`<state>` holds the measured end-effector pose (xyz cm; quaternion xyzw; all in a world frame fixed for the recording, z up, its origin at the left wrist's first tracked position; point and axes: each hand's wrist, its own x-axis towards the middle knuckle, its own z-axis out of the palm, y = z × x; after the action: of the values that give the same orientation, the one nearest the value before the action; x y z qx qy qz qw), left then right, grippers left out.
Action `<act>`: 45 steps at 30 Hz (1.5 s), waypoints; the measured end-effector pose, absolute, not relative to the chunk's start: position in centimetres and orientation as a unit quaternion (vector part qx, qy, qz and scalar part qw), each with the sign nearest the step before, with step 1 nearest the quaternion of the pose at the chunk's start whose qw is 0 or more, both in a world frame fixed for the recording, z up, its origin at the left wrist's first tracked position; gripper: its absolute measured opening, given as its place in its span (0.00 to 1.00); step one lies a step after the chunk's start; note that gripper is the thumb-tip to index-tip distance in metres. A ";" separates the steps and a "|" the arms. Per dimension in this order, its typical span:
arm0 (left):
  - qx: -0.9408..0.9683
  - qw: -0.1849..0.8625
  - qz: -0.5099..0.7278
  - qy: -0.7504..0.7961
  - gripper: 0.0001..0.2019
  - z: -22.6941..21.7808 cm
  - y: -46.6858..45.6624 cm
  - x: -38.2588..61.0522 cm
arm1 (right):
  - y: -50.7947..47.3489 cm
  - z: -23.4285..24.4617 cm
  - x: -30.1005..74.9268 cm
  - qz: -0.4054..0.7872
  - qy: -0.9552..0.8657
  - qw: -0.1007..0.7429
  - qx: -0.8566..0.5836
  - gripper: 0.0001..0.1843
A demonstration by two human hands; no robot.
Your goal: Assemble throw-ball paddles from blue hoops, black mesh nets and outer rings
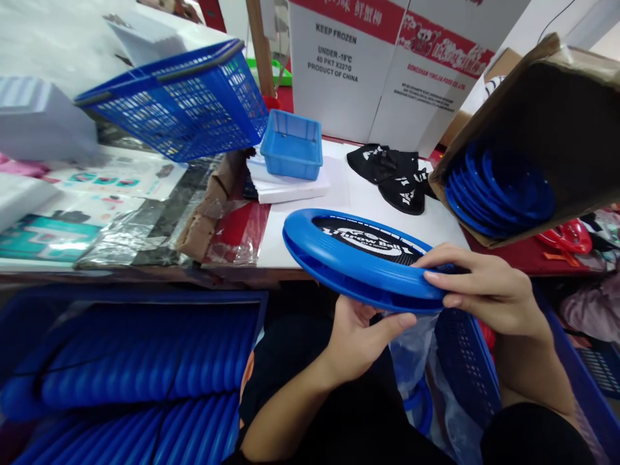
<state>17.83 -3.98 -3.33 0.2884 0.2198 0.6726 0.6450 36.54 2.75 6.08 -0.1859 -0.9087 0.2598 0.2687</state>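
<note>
A blue plastic ring disc (339,255) with a black printed fabric centre (368,239) is held level just above the table's near edge. My right hand (484,290) grips its right rim, fingers curled over the top edge. My left hand (358,336) is under the disc near its front rim, thumb stretched along the underside, fingers partly hidden. A clear plastic bag (416,352) hangs below the disc between my hands.
A tilted cardboard box (542,90) at the right holds several blue rings (498,190). Black fabric pieces (397,174) lie on a white board (358,194). A small blue tray (291,145) and a large blue basket (179,103) sit behind. Stacked blue rings (140,361) fill a bin at lower left.
</note>
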 end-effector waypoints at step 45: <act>0.293 0.642 0.682 0.191 0.17 -2.7 -3.6 16.8 | 2.0 7.1 35.5 0.244 -0.914 0.253 -0.203 0.25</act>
<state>16.81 -3.65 -2.70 0.2930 0.1913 0.6823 0.6419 35.48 1.99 7.09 -0.2031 -0.9140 0.2437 0.2530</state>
